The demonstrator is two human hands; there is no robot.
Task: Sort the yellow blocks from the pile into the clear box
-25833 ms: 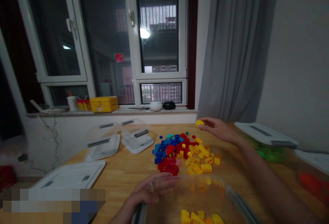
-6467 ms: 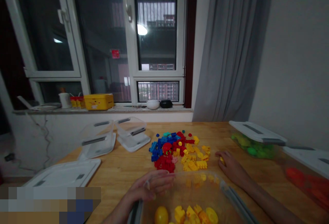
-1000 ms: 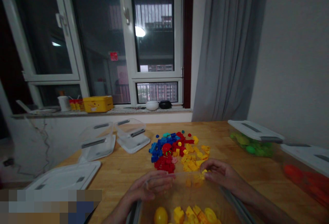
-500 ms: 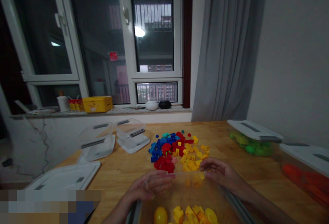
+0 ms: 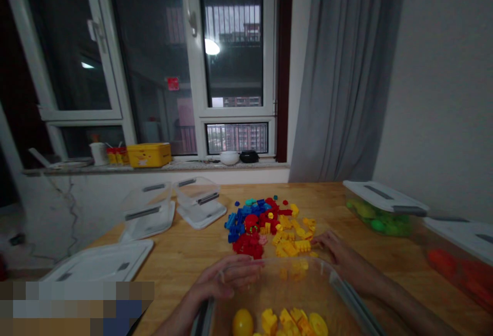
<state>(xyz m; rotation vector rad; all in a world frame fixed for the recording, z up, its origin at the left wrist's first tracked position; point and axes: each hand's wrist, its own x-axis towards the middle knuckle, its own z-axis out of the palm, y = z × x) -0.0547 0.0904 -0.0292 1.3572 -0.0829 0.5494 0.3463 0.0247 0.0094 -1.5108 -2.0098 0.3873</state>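
My left hand (image 5: pixel 225 279) is curled over the near rim of a clear plastic box (image 5: pixel 327 279), gripping it. Inside that box lie yellow toy bricks (image 5: pixel 287 320) and a yellow egg-shaped piece (image 5: pixel 242 323). My right hand (image 5: pixel 339 256) rests low on the wooden table, its fingertips at the edge of the yellow bricks (image 5: pixel 292 238). Those bricks belong to a loose pile of plastic building bricks (image 5: pixel 265 228), sorted roughly by colour, with blue bricks (image 5: pixel 234 223) and red bricks (image 5: pixel 246 244) to the left. Nothing shows in my right hand.
On the right stand a lidded box of green pieces (image 5: pixel 379 218) and a box of red pieces (image 5: pixel 458 274). Two clear boxes (image 5: pixel 146 212) and a white lid (image 5: pixel 100 261) lie on the left. A blurred patch covers the lower left corner.
My right hand has moved off the clear box's rim, out to the right and forward, to the yellow bricks. My left hand stays on the rim.
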